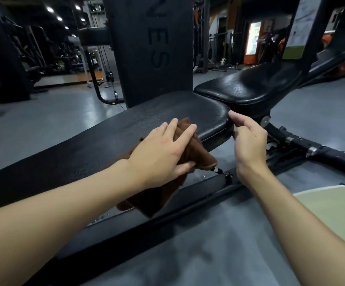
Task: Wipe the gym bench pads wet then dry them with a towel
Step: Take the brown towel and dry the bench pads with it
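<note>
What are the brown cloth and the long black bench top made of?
The soft brown folded towel looks like fuzzy woven cloth, perhaps terry or microfibre: matte, it creases and droops over the edge. The long black bench pad looks like vinyl or leather over padding: pebbled grain, dull sheen, rounded edges.

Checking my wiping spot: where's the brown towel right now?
In the head view, the brown towel lies centre frame on the near edge of the long bench pad, under the left hand, its lower part hanging off the edge.
</note>
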The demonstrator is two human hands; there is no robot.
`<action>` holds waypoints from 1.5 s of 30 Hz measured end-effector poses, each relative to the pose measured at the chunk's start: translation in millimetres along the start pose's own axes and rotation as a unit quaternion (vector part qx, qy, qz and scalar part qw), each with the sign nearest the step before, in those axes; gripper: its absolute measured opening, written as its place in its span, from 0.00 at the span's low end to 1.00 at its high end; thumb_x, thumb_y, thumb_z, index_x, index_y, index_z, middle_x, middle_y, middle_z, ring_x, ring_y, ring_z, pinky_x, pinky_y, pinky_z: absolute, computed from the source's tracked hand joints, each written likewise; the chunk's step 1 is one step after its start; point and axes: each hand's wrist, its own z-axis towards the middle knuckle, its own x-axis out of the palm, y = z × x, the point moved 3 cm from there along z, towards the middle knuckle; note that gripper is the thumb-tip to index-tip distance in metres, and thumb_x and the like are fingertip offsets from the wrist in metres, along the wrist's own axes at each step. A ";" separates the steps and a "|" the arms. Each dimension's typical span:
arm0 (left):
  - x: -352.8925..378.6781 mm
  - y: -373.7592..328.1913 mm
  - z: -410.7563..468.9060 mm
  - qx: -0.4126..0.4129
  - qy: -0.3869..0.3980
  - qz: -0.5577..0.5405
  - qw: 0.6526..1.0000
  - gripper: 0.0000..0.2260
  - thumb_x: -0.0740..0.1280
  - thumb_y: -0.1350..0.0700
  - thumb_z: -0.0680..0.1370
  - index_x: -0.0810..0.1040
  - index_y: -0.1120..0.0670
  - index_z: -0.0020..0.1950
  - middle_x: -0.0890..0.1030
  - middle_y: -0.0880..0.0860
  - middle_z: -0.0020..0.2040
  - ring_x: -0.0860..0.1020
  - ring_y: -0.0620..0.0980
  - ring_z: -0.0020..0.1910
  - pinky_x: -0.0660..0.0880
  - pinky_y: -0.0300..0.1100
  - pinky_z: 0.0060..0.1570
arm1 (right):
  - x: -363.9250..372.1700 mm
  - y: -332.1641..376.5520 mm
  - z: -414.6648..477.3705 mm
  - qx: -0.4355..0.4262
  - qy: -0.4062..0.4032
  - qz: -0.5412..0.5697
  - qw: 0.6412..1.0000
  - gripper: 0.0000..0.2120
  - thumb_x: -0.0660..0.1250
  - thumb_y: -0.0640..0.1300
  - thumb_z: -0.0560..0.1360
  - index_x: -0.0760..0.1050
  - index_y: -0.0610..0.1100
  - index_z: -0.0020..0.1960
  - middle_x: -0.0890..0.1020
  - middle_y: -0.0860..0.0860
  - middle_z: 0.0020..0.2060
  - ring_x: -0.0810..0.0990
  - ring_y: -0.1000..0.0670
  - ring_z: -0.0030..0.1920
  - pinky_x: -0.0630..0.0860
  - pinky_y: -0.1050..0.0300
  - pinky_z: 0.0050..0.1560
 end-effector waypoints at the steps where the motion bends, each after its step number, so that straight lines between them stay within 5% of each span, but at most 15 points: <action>1: 0.7 -6.5 11.1 -0.002 -0.001 0.000 1.000 0.38 0.61 0.36 0.77 0.49 0.49 0.80 0.57 0.65 0.77 0.60 0.65 0.74 0.59 0.54 0.72 | -1.1 1.6 0.6 0.010 0.002 0.013 1.000 0.24 0.53 0.31 0.74 0.81 0.50 0.57 0.82 0.54 0.58 0.77 0.55 0.64 0.71 0.53 0.69; 5: 3.5 -42.0 77.8 -0.034 0.012 0.000 0.999 0.37 0.61 0.36 0.77 0.50 0.49 0.79 0.59 0.67 0.75 0.63 0.69 0.70 0.63 0.59 0.69 | -15.6 9.8 2.7 0.065 -0.048 0.066 0.995 0.22 0.52 0.31 0.76 0.80 0.45 0.58 0.82 0.49 0.57 0.79 0.52 0.60 0.75 0.58 0.63; 9: 0.5 -53.1 119.4 -0.091 0.095 -0.086 0.988 0.41 0.64 0.34 0.73 0.47 0.45 0.79 0.58 0.64 0.76 0.62 0.69 0.70 0.61 0.61 0.69 | -31.5 25.8 -17.1 -0.081 -0.267 -0.103 0.955 0.18 0.55 0.34 0.73 0.75 0.40 0.58 0.77 0.46 0.54 0.76 0.47 0.54 0.66 0.65 0.51; 11: -8.6 -43.2 115.2 -0.089 0.105 -0.240 0.961 0.42 0.66 0.35 0.72 0.50 0.47 0.79 0.67 0.58 0.72 0.67 0.61 0.70 0.64 0.53 0.71 | -10.3 25.5 -25.1 -0.123 -0.166 -0.107 0.973 0.17 0.56 0.36 0.73 0.75 0.40 0.59 0.75 0.46 0.54 0.74 0.48 0.55 0.67 0.67 0.53; 13: -19.6 -19.4 103.3 -0.118 0.083 -0.419 0.897 0.29 0.67 0.49 0.76 0.61 0.49 0.75 0.75 0.46 0.60 0.74 0.47 0.61 0.73 0.38 0.62 | 16.9 17.3 -35.8 -0.086 -0.021 -0.129 0.988 0.18 0.56 0.40 0.80 0.73 0.41 0.67 0.70 0.48 0.64 0.69 0.50 0.66 0.63 0.63 0.66; 15: -27.1 10.2 91.4 -0.158 0.066 -0.473 0.864 0.23 0.61 0.63 0.79 0.67 0.50 0.73 0.74 0.49 0.64 0.74 0.46 0.59 0.76 0.38 0.54 | 31.6 8.2 -45.2 -0.071 0.026 -0.210 0.975 0.23 0.55 0.48 0.82 0.65 0.43 0.75 0.58 0.48 0.75 0.56 0.49 0.75 0.54 0.52 0.76; 18: -27.0 40.2 75.2 -0.157 0.074 -0.358 0.917 0.24 0.57 0.64 0.79 0.66 0.49 0.74 0.68 0.54 0.73 0.73 0.50 0.63 0.72 0.39 0.49 | 44.0 1.2 -47.8 -0.084 0.051 -0.344 0.934 0.37 0.57 0.60 0.80 0.47 0.44 0.80 0.42 0.46 0.79 0.41 0.48 0.79 0.43 0.44 0.78; 20: -19.3 49.9 68.5 -0.147 0.111 -0.286 0.940 0.21 0.58 0.59 0.81 0.66 0.49 0.75 0.71 0.53 0.71 0.75 0.52 0.64 0.70 0.40 0.53 | 49.5 5.3 -37.4 -0.065 0.042 -0.352 0.933 0.42 0.60 0.62 0.78 0.45 0.42 0.80 0.42 0.43 0.79 0.40 0.46 0.79 0.45 0.43 0.78; 25: -3.1 76.7 83.1 -0.132 0.171 -0.270 0.938 0.15 0.63 0.51 0.80 0.71 0.48 0.68 0.79 0.47 0.49 0.79 0.44 0.36 0.73 0.33 0.29 | 47.6 22.0 8.2 0.006 0.036 -0.440 0.897 0.40 0.60 0.62 0.77 0.51 0.41 0.79 0.53 0.41 0.78 0.52 0.41 0.77 0.54 0.43 0.76; 30: 2.5 123.8 112.5 -0.172 0.306 -0.241 0.905 0.38 0.70 0.35 0.71 0.58 0.43 0.76 0.70 0.56 0.69 0.78 0.51 0.57 0.76 0.41 0.50 | 43.2 36.5 14.5 0.077 0.057 -0.480 0.872 0.37 0.59 0.60 0.77 0.51 0.48 0.80 0.54 0.43 0.75 0.55 0.42 0.74 0.57 0.44 0.73; 33: 17.7 145.2 115.3 -0.210 0.361 -0.194 0.888 0.58 0.63 0.19 0.54 0.46 0.38 0.78 0.53 0.58 0.80 0.54 0.62 0.77 0.59 0.56 0.74 | 49.5 41.9 16.3 0.089 0.079 -0.479 0.870 0.38 0.60 0.58 0.78 0.49 0.45 0.81 0.55 0.44 0.76 0.57 0.42 0.75 0.59 0.46 0.74; 36: 34.3 141.0 103.0 -0.220 0.379 -0.234 0.868 0.56 0.59 0.20 0.54 0.38 0.34 0.77 0.39 0.55 0.80 0.40 0.63 0.78 0.50 0.66 0.73 | 55.5 46.0 40.5 0.076 0.122 -0.555 0.819 0.37 0.58 0.58 0.79 0.49 0.42 0.80 0.59 0.42 0.75 0.63 0.41 0.71 0.62 0.46 0.71; 39: 34.2 147.3 110.6 -0.222 0.373 -0.242 0.868 0.59 0.62 0.18 0.51 0.44 0.34 0.77 0.45 0.57 0.80 0.45 0.62 0.79 0.54 0.66 0.72 | 62.6 48.9 69.0 0.075 0.194 -0.615 0.760 0.37 0.56 0.57 0.80 0.48 0.38 0.80 0.64 0.40 0.72 0.68 0.39 0.67 0.67 0.44 0.66; 41: 30.9 165.4 124.5 -0.236 0.370 -0.250 0.863 0.59 0.70 0.22 0.51 0.48 0.36 0.77 0.50 0.61 0.79 0.48 0.63 0.78 0.56 0.62 0.74 | 63.3 49.4 79.0 0.093 0.230 -0.608 0.754 0.36 0.55 0.57 0.81 0.47 0.39 0.80 0.65 0.40 0.71 0.69 0.38 0.66 0.68 0.43 0.65; 45: 42.1 186.8 122.8 -0.259 0.438 -0.234 0.829 0.56 0.75 0.34 0.66 0.35 0.36 0.77 0.35 0.60 0.79 0.39 0.71 0.75 0.47 0.65 0.74 | 64.9 49.3 80.0 0.189 0.187 -0.565 0.781 0.32 0.57 0.59 0.80 0.52 0.48 0.78 0.68 0.41 0.67 0.72 0.38 0.64 0.71 0.45 0.61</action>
